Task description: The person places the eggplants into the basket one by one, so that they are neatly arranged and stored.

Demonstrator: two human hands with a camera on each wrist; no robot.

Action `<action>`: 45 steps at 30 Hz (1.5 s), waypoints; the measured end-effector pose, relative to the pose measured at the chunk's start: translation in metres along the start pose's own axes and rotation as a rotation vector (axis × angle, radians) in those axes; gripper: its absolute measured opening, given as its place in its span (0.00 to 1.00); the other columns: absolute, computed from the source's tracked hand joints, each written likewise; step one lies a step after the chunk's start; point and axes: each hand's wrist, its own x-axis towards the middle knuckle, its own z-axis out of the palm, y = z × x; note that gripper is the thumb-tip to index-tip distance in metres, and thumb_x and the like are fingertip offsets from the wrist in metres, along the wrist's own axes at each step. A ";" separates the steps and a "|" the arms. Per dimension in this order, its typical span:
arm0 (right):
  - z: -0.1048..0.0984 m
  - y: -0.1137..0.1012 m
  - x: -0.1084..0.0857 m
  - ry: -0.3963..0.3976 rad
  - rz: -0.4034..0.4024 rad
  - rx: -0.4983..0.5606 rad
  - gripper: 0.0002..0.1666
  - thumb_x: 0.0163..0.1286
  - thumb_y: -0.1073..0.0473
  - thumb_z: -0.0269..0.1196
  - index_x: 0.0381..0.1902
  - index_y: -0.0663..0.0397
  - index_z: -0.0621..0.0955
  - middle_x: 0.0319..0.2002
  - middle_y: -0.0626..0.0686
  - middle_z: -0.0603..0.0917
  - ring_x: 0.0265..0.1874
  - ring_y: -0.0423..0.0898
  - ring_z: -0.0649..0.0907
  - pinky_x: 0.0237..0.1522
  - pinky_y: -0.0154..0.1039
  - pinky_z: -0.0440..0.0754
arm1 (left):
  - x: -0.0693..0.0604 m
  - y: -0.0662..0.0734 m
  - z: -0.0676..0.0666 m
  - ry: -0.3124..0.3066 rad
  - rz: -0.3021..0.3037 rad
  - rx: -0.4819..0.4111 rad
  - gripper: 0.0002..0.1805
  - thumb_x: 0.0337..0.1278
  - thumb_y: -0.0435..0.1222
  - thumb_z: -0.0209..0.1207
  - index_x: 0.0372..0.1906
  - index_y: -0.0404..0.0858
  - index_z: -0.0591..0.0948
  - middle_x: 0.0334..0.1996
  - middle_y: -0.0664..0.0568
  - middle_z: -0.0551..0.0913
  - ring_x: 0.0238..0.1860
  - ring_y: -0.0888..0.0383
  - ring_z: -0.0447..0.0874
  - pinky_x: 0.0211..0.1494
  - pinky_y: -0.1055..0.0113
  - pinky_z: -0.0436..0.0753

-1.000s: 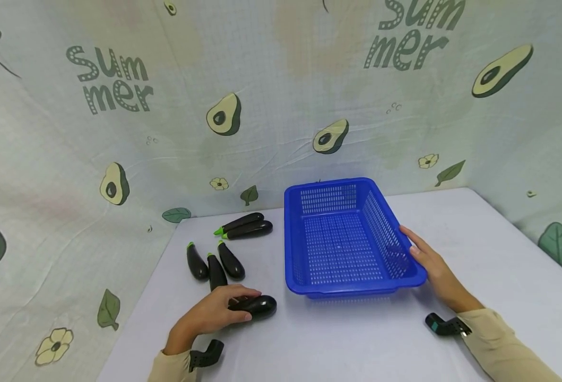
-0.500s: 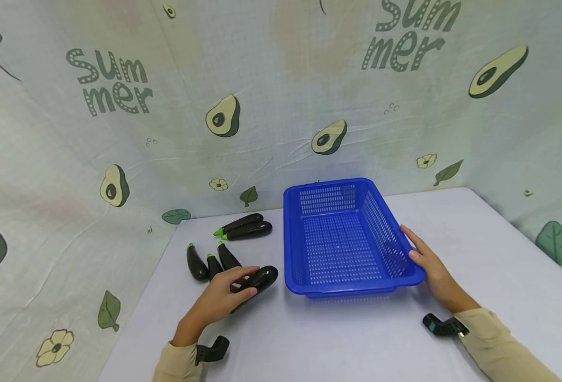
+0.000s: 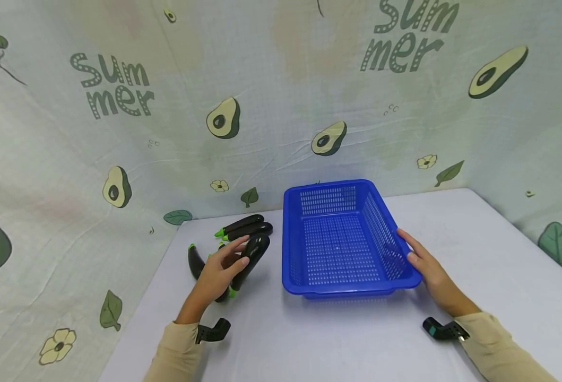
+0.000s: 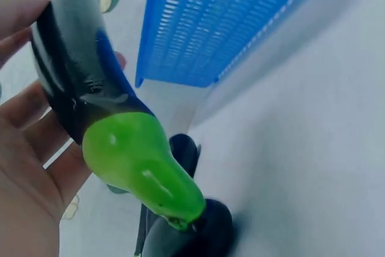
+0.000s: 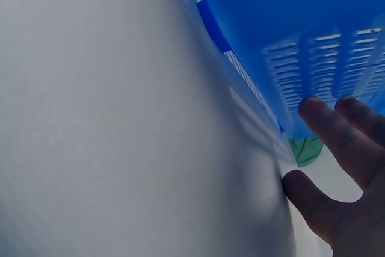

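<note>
the eggplant (image 3: 253, 253) has moved forward, pinched by left fingers (image 4: 30, 105); spread right fingers (image 5: 340, 136) touch the basket (image 3: 352, 292).

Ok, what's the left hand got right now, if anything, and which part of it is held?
The left hand holds an eggplant by its dark body, toward the rounded end; the green cap points away from the grip.

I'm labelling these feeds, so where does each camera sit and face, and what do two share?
Head: on the head, facing forward and down at the basket; left hand, right hand and sleeves show.
Left wrist: on that wrist, facing the held eggplant; the left hand partly shows.
Right wrist: on that wrist, facing the basket's side; the right hand partly shows.
Both wrist views share the basket.
</note>
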 end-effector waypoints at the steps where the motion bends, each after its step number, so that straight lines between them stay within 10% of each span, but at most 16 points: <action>1: 0.000 -0.001 0.000 -0.001 0.000 -0.007 0.32 0.84 0.57 0.38 0.82 0.43 0.50 0.80 0.60 0.46 0.69 0.26 0.56 0.58 0.18 0.59 | 0.003 0.001 0.000 0.009 0.003 -0.017 0.28 0.69 0.44 0.62 0.71 0.52 0.73 0.59 0.44 0.80 0.49 0.52 0.84 0.49 0.63 0.83; 7: -0.002 -0.003 0.001 -0.015 -0.020 -0.021 0.32 0.84 0.59 0.38 0.82 0.44 0.50 0.79 0.60 0.46 0.69 0.26 0.56 0.58 0.18 0.58 | 0.020 0.006 0.002 0.014 0.013 -0.127 0.26 0.72 0.44 0.59 0.72 0.55 0.71 0.62 0.45 0.77 0.55 0.48 0.81 0.54 0.61 0.82; 14: -0.003 -0.003 -0.001 0.003 -0.006 -0.063 0.32 0.84 0.58 0.39 0.82 0.43 0.51 0.80 0.58 0.48 0.77 0.49 0.49 0.62 0.20 0.51 | 0.044 0.014 0.015 -0.022 -0.041 -0.223 0.28 0.74 0.42 0.56 0.75 0.52 0.68 0.62 0.42 0.76 0.56 0.45 0.80 0.56 0.51 0.81; 19: -0.004 -0.002 -0.005 0.015 0.040 -0.086 0.32 0.84 0.55 0.39 0.81 0.39 0.51 0.80 0.54 0.48 0.74 0.32 0.50 0.65 0.24 0.49 | 0.053 0.024 0.024 -0.082 -0.060 -0.216 0.29 0.75 0.38 0.54 0.77 0.46 0.64 0.64 0.40 0.74 0.60 0.45 0.77 0.61 0.50 0.77; 33: -0.006 -0.001 0.000 0.000 0.037 -0.068 0.33 0.83 0.57 0.40 0.81 0.39 0.52 0.80 0.56 0.48 0.68 0.27 0.59 0.57 0.19 0.60 | 0.080 0.035 0.031 -0.188 -0.005 -0.306 0.34 0.71 0.35 0.59 0.77 0.52 0.64 0.68 0.44 0.72 0.61 0.48 0.78 0.60 0.54 0.79; 45: -0.008 -0.002 0.003 -0.072 0.040 0.025 0.39 0.78 0.61 0.46 0.82 0.39 0.48 0.81 0.54 0.43 0.70 0.33 0.59 0.58 0.22 0.64 | 0.123 0.063 0.045 -0.301 0.019 -0.132 0.35 0.68 0.38 0.62 0.76 0.57 0.65 0.67 0.47 0.72 0.63 0.51 0.75 0.57 0.55 0.81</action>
